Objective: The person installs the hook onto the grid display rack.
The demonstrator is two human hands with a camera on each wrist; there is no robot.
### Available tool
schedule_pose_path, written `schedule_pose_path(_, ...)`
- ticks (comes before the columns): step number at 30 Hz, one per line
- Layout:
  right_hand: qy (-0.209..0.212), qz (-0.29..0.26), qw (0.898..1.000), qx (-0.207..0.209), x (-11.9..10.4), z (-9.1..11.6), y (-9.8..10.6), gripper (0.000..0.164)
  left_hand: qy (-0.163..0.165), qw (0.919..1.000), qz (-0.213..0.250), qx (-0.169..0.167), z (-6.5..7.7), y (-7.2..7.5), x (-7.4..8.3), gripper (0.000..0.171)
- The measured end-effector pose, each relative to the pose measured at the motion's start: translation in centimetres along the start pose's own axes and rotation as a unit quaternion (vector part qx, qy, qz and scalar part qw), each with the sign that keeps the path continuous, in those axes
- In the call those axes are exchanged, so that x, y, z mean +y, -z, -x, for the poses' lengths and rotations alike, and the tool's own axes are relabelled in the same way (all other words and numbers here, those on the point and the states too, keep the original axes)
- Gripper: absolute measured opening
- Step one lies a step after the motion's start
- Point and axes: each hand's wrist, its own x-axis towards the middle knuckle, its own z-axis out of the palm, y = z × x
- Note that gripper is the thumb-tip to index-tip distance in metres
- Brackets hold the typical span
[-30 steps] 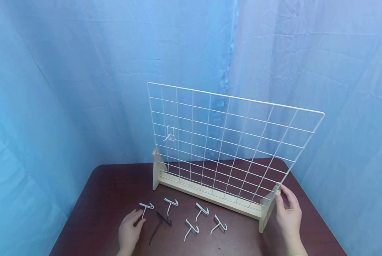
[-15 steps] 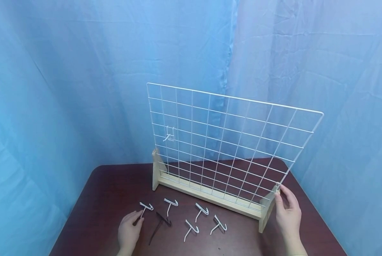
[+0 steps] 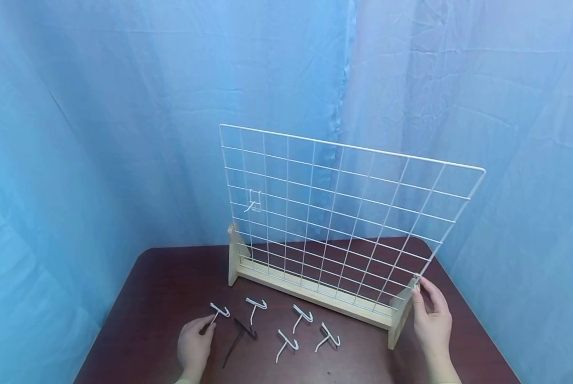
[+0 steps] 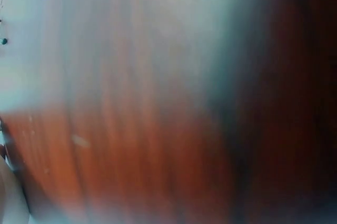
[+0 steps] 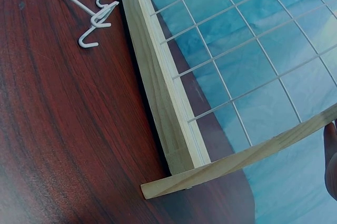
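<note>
Between thumb and fingers, my left hand pinches the stem of a white wire hook at the table's left. My right hand grips the top of the right wooden end piece of a stand, where the white wire grid panel meets it. A white hook hangs on the panel's left part. In the right wrist view the wooden end piece crosses the bottom, with fingers at the right edge. The left wrist view is mostly blurred tabletop; the pinched hook cannot be made out there.
Several other white hooks, among them one near the stand, lie on the dark red-brown table. A longer black hook lies beside my left hand. Blue curtains surround the table.
The pinched hook has shifted and tilted slightly in my left hand. My right hand stays on the stand, and the other hooks have not moved.
</note>
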Motion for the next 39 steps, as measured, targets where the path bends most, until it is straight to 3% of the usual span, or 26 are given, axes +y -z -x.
schedule_pose_path(8, -0.006, 0.009, 1.0, 0.0, 0.5, -0.1, 0.0, 0.033, 0.013, 0.9999, -0.003, -0.002, 0.0, 0.0, 0.3, 0.017)
schedule_pose_path(19, -0.009, 0.016, 1.0, 0.001, 0.8, 0.0, 0.0, 0.034, 0.073, 0.9967, -0.009, -0.034, -0.2, 0.0, 0.7, 0.013)
schedule_pose_path(33, 0.0, 0.008, 1.0, 0.002, -0.6, 0.2, 0.0, 0.032, 0.07, 0.9975, 0.004, -0.008, -0.1, -0.1, 0.5, 0.014)
schedule_pose_path(39, -0.012, 0.018, 1.0, 0.0, 0.8, -0.1, 0.0, 0.034, 0.06, 0.9979, 0.02, 0.009, -0.1, -0.3, 0.3, 0.013)
